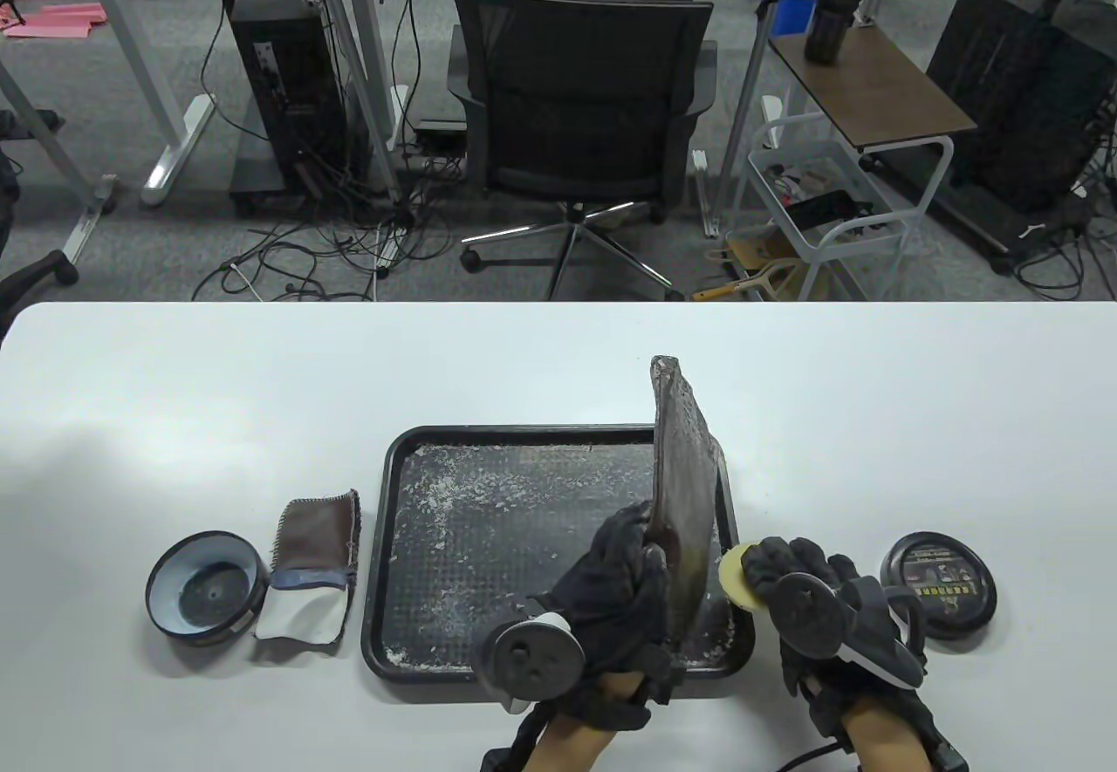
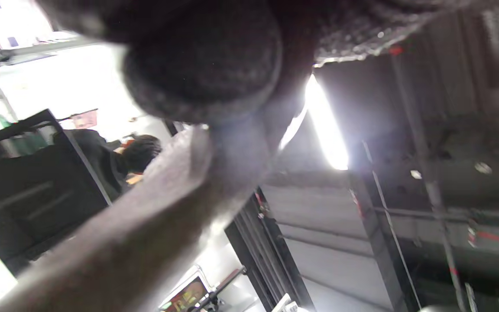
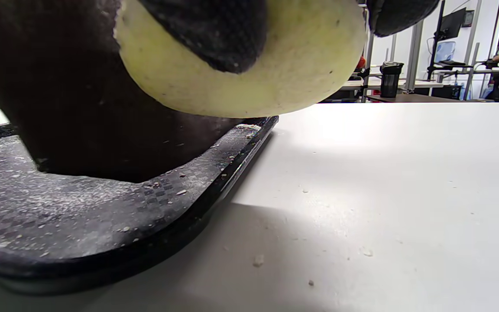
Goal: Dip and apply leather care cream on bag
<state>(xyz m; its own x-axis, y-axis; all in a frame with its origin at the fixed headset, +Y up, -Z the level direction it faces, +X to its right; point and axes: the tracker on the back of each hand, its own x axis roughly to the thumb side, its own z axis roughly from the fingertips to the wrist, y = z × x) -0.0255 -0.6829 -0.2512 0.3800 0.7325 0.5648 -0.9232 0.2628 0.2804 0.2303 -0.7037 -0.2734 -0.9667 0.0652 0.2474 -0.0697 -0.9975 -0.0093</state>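
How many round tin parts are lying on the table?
2: an open tin to the left of the cloth, and a black lid to the right of the right hand.

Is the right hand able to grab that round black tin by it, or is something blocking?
Probably yes. The round black tin sits on bare table just right of the right hand, with nothing between them. But that hand already holds the yellow sponge against the bag, so it would need to let go first.

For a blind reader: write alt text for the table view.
The left hand holds a brown leather bag upright over a black tray while the right hand presses a yellow sponge against it.
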